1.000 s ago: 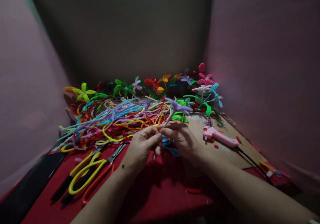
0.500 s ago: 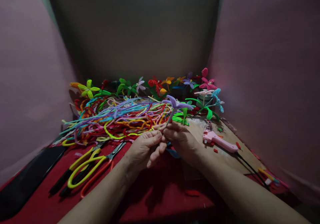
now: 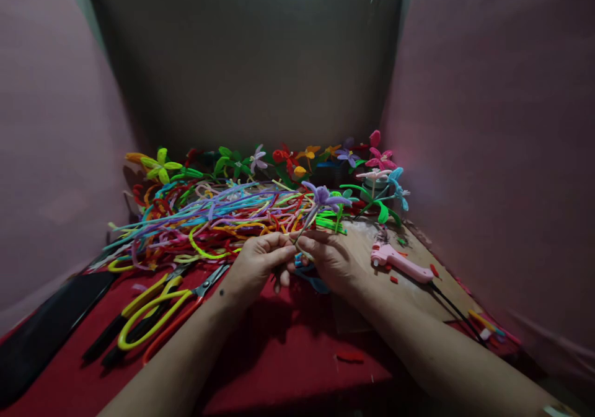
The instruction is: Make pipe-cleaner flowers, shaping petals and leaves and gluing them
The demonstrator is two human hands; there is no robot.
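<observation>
A purple pipe-cleaner flower [image 3: 322, 197] leans up and to the right on a thin stem, above my two hands at mid-view. My left hand [image 3: 266, 261] pinches the lower end of the stem between thumb and fingers. Against it, my right hand [image 3: 325, 257] is closed on the stem too, thumb and forefinger near the left fingertips. Behind the hands lies a wide pile of coloured pipe cleaners [image 3: 223, 209]. Something blue [image 3: 317, 282] shows under my right hand.
Scissors with yellow and red handles [image 3: 153, 321] and yellow-black pliers [image 3: 139, 302] lie left, beside a black object [image 3: 56, 330]. A pink glue gun [image 3: 402, 263] rests on a board [image 3: 446, 290] at right. Finished flowers [image 3: 160, 166] line the back.
The flower has turned, showing more of its petals, and its stem leans further right. My fingers have shifted along the stem. The whole view has moved slightly.
</observation>
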